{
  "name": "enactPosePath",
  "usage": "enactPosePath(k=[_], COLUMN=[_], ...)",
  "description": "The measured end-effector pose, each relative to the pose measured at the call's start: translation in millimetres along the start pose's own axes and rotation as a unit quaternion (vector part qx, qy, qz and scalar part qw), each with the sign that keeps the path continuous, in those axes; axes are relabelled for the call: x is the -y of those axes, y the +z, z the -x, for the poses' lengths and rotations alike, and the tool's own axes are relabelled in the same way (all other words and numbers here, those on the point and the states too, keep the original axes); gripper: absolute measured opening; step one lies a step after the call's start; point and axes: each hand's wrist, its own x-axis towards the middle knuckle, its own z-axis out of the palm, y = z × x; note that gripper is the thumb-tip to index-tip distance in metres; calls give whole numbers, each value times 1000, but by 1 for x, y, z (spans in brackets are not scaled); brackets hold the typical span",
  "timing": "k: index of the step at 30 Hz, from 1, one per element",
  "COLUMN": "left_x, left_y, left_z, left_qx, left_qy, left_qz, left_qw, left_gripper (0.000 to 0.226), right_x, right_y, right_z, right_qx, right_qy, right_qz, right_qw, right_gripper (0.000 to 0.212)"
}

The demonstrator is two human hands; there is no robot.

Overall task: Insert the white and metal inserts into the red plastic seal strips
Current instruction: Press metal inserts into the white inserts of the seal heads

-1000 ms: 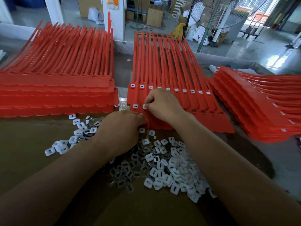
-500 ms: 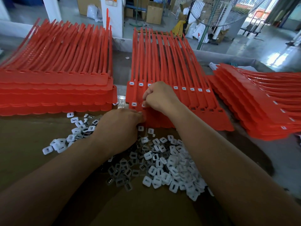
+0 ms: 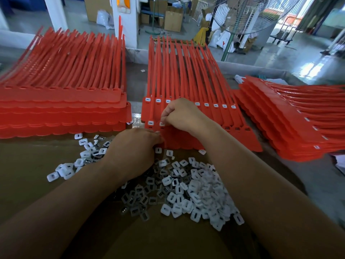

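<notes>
- Pinching a white insert (image 3: pixel 162 124) with curled fingers, the right hand (image 3: pixel 180 116) holds it at the head of a strip in the middle set of red seal strips (image 3: pixel 186 75).
- The left hand (image 3: pixel 133 148) lies knuckles-up at that set's near edge; its fingertips are hidden, so I cannot tell its grip.
- Loose inserts (image 3: pixel 197 187), white and metal, lie heaped on brown cardboard (image 3: pixel 24 165).

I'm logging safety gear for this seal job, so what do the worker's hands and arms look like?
Nothing worn shows. The left hand and right hand are ungloved. The left forearm and right forearm run bare to the picture's lower edge, with no sleeve, watch or wristband. Most fingers are hidden, so rings cannot be ruled out.
</notes>
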Motion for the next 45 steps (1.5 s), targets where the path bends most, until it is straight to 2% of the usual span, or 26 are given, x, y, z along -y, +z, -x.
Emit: enactPosePath(k=[5, 8, 14, 19, 23, 29, 32, 36, 45], left_x=[-1, -1, -2, -2, -3, -3, -4, -4, -3], left_y=[-1, 0, -1, -1, -1, -1, -1, -2, -2], left_z=[0, -1, -4, -6, -6, -6, -7, -6, -6], left_qx=[-3, 1, 14, 31, 34, 34, 38, 31, 30], left_qy=[-2, -6, -10, -16, -18, -15, -14, -17, -16], left_qz=[9, 1, -19, -32, -36, -39, -39, -35, -36], left_qw=[1000, 1000, 1000, 999, 999, 999, 998, 999, 999], left_gripper=[39, 38, 44, 47, 47, 48, 48, 48, 48], right_x=[2, -4, -23, -35, -37, -33, -32, -33, -29], right_y=[-20, -27, -35, -37, -33, -26, -25, -27, -30], right_z=[19, 34, 66, 89, 96, 98, 99, 100, 95], right_qx=[41, 48, 83, 133, 143, 169, 168, 151, 98], right_qy=[-24, -33, -28, -31, -43, -50, -48, -45, -51], right_qz=[-21, -29, -7, -15, -22, 24, 26, 10, -94], right_qw=[999, 998, 996, 991, 989, 984, 984, 987, 989], right_gripper=[6, 15, 6, 8, 12, 18, 23, 15, 15])
